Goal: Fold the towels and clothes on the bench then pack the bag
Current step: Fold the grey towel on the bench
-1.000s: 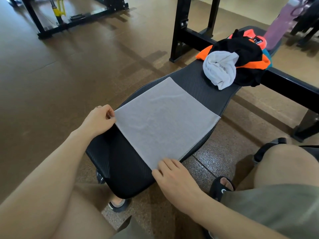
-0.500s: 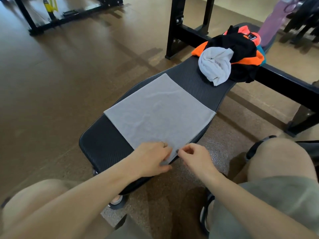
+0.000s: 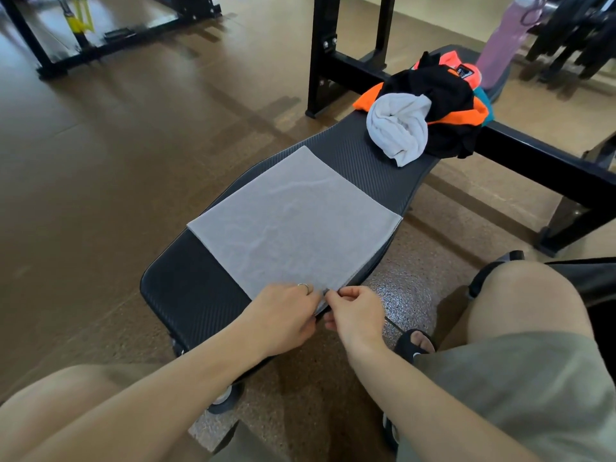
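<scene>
Directly beyond both hands, in the head view, we see a grey towel [image 3: 293, 225] lying flat as a folded rectangle on the black padded bench [image 3: 186, 288]. Our left hand [image 3: 283, 318] and right hand [image 3: 355, 316] meet at the towel's near corner, almost touching each other. The left hand, with a ring on one finger, curls its fingers over that corner and pinches the cloth against the bench edge. The right hand pinches the same corner between thumb and forefinger, its remaining fingers curled below the bench edge.

Farther away from the hands, toward the far end of the bench, a crumpled white towel [image 3: 398, 128] rests against a heap of black and orange clothes [image 3: 446, 95], well apart from the grey towel. A pink bottle [image 3: 503, 38] stands just behind that heap. To the right of the right hand, our knee and olive shorts [image 3: 520, 388] show, with a black sandal [image 3: 413, 345] on the speckled floor below. We cannot identify a bag in this view.
</scene>
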### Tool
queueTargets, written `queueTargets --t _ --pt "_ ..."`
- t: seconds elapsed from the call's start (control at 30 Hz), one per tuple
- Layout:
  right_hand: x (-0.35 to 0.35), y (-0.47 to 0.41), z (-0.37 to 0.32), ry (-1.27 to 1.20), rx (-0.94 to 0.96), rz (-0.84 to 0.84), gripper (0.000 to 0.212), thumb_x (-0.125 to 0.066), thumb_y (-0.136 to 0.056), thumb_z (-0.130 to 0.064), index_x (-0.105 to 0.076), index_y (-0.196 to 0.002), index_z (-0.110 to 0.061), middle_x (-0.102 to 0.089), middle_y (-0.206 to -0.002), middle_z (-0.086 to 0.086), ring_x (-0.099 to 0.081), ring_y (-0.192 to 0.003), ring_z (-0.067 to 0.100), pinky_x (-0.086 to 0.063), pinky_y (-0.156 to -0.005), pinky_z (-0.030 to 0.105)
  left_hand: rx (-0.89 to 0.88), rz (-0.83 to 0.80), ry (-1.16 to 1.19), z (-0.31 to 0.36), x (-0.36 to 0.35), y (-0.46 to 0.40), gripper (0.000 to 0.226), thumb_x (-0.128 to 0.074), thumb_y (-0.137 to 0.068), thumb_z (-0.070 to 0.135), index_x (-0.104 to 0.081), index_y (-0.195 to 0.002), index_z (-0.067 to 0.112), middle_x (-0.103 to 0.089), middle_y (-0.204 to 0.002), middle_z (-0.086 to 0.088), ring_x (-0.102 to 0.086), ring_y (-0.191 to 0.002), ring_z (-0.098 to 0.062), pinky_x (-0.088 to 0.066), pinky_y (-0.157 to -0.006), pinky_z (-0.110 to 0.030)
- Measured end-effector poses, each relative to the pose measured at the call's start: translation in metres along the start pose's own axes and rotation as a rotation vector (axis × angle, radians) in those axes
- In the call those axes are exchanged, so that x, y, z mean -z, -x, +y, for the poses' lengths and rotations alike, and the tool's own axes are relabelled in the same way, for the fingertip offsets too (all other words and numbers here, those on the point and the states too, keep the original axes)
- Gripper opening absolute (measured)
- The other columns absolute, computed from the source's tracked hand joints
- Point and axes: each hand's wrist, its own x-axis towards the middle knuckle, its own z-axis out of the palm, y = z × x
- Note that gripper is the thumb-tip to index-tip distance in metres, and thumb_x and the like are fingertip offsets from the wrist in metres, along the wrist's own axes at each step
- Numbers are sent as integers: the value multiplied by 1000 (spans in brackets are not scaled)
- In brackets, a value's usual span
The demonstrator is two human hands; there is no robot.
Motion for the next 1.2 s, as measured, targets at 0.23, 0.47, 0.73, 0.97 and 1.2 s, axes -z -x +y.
queueTargets --t 0.23,0.47,0.73,0.97,1.2 --pt "0 -1 2 -166 -34 24 8 -66 -94 -12 -67 -93 -5 -73 -71 13 -73 -58 18 -64 -63 39 -14 4 -58 2 -6 2 16 -70 -76 28 -56 -76 20 -59 -70 2 -61 -57 -22 -43 -49 -31" --pt "-5 0 6 -139 8 64 10 -70 -91 -19 -67 -88 -9 -74 -79 11 -73 -60 17 -64 -61 39 100 63 30 4 -6 3 22 -65 -88 36 -53 -87 18 -64 -76 -1 -64 -65 -25 -31 -54 -29" --pt "-9 -1 -1 -200 -71 83 10 -71 -90 -15 -71 -88 -6 -74 -69 10 -73 -56 17 -63 -59 34 80 -16 102 7 1 1 14 -47 -102 32 -43 -94 21 -64 -90 -2 -62 -79 -25 -34 -66 -30" --pt "-9 3 -1 -272 -110 96 12 -72 -91 -18 -67 -96 -8 -73 -78 11 -73 -60 14 -63 -60 33 151 -38 221 2 1 2 17 -44 -103 36 -50 -98 20 -58 -81 6 -61 -81 -22 -39 -71 -32" --pt "-10 2 0 -105 -73 96 19 -71 -85 -34 -71 -72 -19 -72 -68 6 -70 -70 23 -60 -77 49 112 -52 192 -1 0 4 16 -45 -103 38 -45 -99 23 -58 -83 7 -61 -82 -21 -43 -80 -33"
